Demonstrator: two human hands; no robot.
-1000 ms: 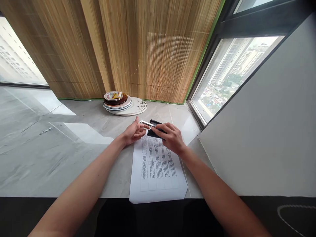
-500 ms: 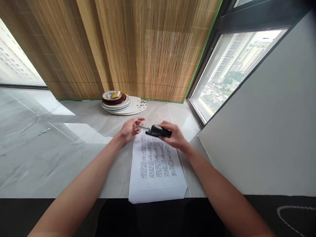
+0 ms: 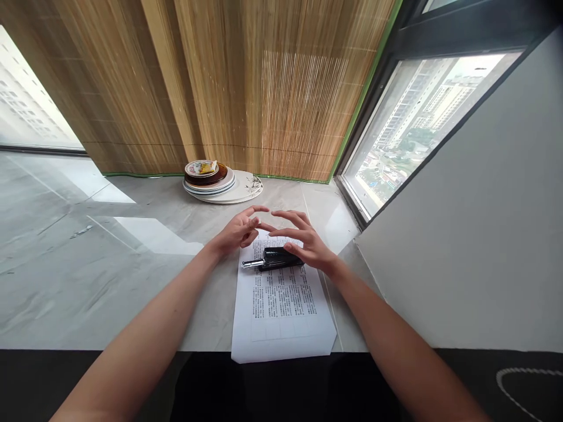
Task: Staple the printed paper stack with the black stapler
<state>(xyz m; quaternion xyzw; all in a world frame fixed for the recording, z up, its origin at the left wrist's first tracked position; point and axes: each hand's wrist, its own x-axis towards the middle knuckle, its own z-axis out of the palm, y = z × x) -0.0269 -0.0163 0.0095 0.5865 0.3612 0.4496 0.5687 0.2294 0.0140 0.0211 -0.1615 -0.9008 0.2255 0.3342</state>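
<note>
A black stapler (image 3: 281, 258) with its shiny metal tray (image 3: 252, 264) sticking out to the left lies across the printed sheet of paper (image 3: 285, 328). Just above the stapler is my right hand (image 3: 305, 241), fingers spread and stretched to the left, gripping nothing. My left hand (image 3: 241, 230) is at the sheet's upper left edge. Its thumb presses in toward the fingers, with the index finger extended. What sits at the thumb tip is too small to make out. The fingertips of both hands are close together.
A stack of plates (image 3: 211, 181) on a large oval plate (image 3: 244, 190) stands at the back of the grey tiled sill (image 3: 132, 281). Behind it hangs a bamboo blind (image 3: 246, 88). A white wall (image 3: 475, 223) and a window (image 3: 396, 135) bound the right side.
The stapler, held up in my right hand before, now lies on the paper. My right hand has let go and moved its fingers toward the left hand.
</note>
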